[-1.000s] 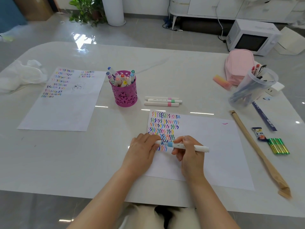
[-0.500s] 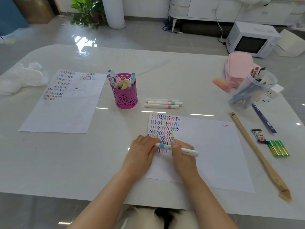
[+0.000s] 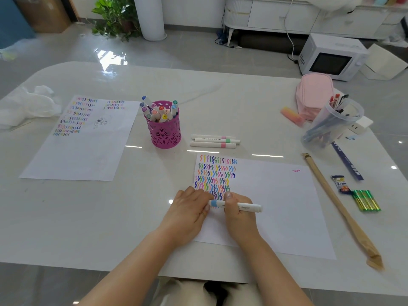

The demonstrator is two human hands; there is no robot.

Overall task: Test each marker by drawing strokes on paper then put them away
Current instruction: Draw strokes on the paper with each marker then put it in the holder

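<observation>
A pale glossy table point(image 3: 242, 102) with rounded corners. At left lies a sheet point(image 3: 84, 151) with rows of coloured strokes, and past it something white and crumpled point(image 3: 26, 104) – perhaps tissue. Mid-table stands a pink holder point(image 3: 164, 133), with three markers point(image 3: 214, 141) side by side just right of it. A second sheet point(image 3: 276, 206) lies near the front edge. At right: a pink case point(image 3: 314, 93), an orange block point(image 3: 292, 117), a clear cup point(image 3: 329, 127), a ruler point(image 3: 348, 162), a long wrapped stick point(image 3: 335, 204), a small packet point(image 3: 341, 184) and batteries point(image 3: 366, 200).

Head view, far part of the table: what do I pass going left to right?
crumpled white bag → stroke-covered sheet → pink marker cup → three loose markers → clear pen jar
</observation>
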